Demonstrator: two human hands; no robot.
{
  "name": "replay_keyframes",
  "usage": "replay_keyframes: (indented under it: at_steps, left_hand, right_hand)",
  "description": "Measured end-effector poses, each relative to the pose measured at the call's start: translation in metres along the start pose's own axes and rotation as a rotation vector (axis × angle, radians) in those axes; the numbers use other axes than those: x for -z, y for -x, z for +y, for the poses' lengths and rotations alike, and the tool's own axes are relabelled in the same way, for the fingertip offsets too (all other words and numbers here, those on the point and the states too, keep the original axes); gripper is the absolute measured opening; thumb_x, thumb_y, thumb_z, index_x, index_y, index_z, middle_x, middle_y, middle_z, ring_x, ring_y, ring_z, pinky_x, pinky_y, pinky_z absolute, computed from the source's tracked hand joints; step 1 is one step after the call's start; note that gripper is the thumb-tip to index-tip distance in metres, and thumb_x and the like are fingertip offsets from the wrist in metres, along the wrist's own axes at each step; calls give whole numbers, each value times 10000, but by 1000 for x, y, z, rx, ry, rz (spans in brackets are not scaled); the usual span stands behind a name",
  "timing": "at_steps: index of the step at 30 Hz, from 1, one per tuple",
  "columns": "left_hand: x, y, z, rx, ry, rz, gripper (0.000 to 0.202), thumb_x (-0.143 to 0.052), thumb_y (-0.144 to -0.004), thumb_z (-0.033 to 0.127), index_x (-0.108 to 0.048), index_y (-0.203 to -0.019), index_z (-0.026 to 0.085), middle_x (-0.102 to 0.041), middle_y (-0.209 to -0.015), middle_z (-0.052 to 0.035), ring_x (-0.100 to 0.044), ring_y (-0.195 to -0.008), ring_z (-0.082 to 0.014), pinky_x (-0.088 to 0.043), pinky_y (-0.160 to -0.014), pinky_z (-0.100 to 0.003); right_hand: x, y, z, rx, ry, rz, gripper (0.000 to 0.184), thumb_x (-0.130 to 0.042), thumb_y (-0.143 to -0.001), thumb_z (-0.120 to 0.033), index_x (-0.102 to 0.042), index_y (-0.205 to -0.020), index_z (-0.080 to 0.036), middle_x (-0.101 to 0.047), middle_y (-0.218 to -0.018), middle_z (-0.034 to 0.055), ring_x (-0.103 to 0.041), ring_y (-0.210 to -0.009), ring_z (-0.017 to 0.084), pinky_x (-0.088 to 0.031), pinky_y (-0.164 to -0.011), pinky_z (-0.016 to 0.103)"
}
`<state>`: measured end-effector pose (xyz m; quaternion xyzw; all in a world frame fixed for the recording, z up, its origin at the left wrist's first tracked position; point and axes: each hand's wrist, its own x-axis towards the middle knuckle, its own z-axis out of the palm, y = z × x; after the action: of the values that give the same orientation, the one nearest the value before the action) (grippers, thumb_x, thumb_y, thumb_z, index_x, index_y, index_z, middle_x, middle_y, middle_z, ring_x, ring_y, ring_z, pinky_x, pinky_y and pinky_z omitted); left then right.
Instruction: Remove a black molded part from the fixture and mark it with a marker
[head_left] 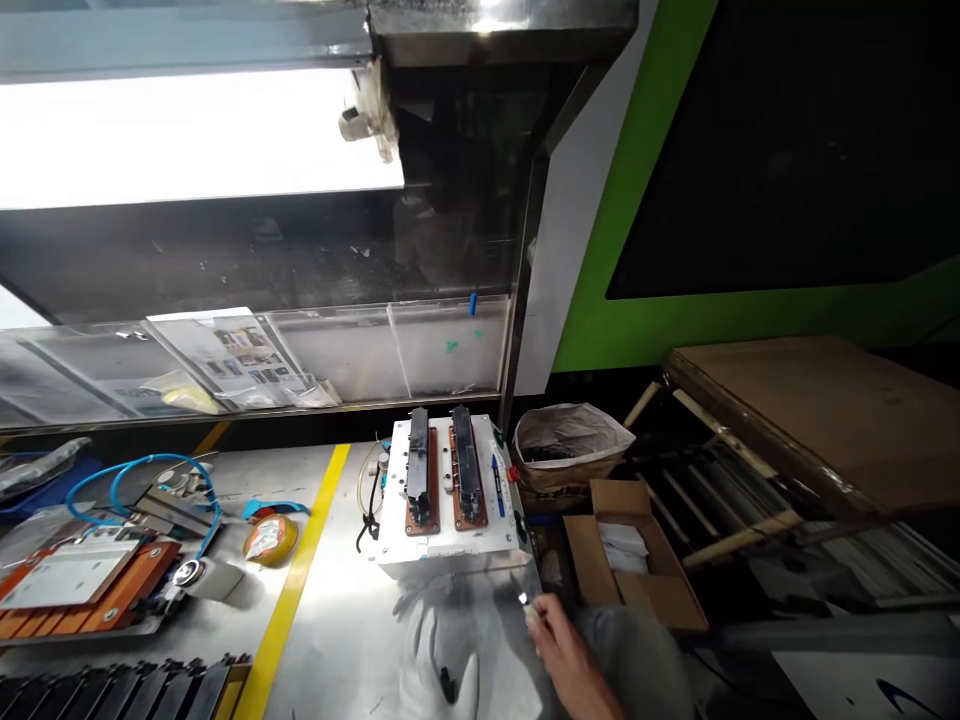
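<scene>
Small shiny piece (523, 598) pinched at fingertips of right hand (566, 650), low over desk (330, 640) edge, just in front of white fixture (448, 495) w/ two black strips. Left hand (439, 670), gloved, flat & spread on desk, holding nothing. Judgement: keep pinch firm, steady w/ left so piece doesn't slip.

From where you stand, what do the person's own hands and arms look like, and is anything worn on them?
One hand wears a white glove with a dark patch at the palm, blurred in the picture. The other hand is bare, with no glove; its forearm shows no sleeve, watch or marking.
</scene>
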<state>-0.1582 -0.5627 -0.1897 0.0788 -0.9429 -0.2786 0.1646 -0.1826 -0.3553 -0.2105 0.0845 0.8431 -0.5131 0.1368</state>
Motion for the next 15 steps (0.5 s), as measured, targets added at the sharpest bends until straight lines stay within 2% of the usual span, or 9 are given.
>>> replay_keyframes:
  at_steps: [1,2,3,5,7,8,11,13,15]
  left_hand:
    - [2,-24,13,-172,84,94,754,-607,-921,247,-208,-1560,284,-499,-1510,-160,-516,-1393,-264,-550,-1080,-437]
    - [4,-51,30,-329,149,129,709,-586,-932,218,-242,-1551,263,-515,-1491,-153,-501,-1404,-249,-524,-1116,-438]
    - [6,-80,48,-374,172,76,653,-543,-952,193,-268,-1543,237,-505,-1502,-145,-459,-1437,-228,-475,-1171,-434]
    - [8,-136,84,-438,170,2,517,-478,-984,233,-371,-1486,168,-478,-1517,-169,-409,-1467,-235,-415,-1216,-442]
    - [3,-182,114,-365,83,-74,513,-461,-986,314,-432,-1448,92,-415,-1541,-232,-368,-1487,-320,-394,-1216,-491]
    - [-2,-199,125,-318,33,-119,579,-501,-965,375,-439,-1445,57,-419,-1528,-261,-363,-1480,-377,-392,-1207,-523]
    - [-20,-225,141,-138,-42,-210,633,-489,-952,375,-396,-1482,41,-399,-1547,-278,-467,-1397,-423,-458,-1134,-538]
    - [-30,-227,142,-51,-39,-242,568,-409,-973,306,-394,-1488,67,-366,-1591,-248,-516,-1364,-389,-501,-1088,-513]
    - [-34,-223,141,-9,-36,-251,523,-354,-986,270,-428,-1466,77,-411,-1571,-230,-549,-1336,-359,-524,-1056,-493]
  right_hand:
    - [17,-1,-9,-15,-34,43,430,-312,-969,-633,-508,-999,-251,-580,-775,-10,-583,-722,186,-459,-674,291]
    - [33,-5,-20,-21,-38,88,445,-327,-960,-649,-521,-1022,-253,-591,-780,-6,-589,-724,191,-462,-674,296]
    - [50,-12,-34,-3,-26,141,436,-352,-956,-641,-531,-1048,-254,-609,-798,0,-596,-734,195,-466,-679,300]
    - [78,-35,-67,113,32,237,376,-398,-962,-573,-549,-1084,-252,-659,-889,21,-620,-793,200,-481,-729,303]
    - [99,-65,-103,269,146,288,323,-397,-979,-476,-577,-1094,-233,-689,-1004,52,-643,-892,203,-495,-811,303]
    - [105,-82,-121,332,226,297,311,-380,-990,-422,-593,-1097,-223,-693,-1052,67,-647,-948,205,-495,-853,301]
    - [110,-130,-164,435,425,272,338,-356,-998,-299,-638,-1162,-211,-689,-1132,90,-640,-1055,210,-476,-925,301]
    - [106,-153,-181,466,498,244,375,-373,-990,-252,-635,-1258,-228,-687,-1137,90,-637,-1054,215,-469,-908,299]
    - [100,-167,-188,490,575,212,428,-378,-989,-223,-602,-1351,-271,-686,-1111,78,-634,-1029,215,-464,-863,293]
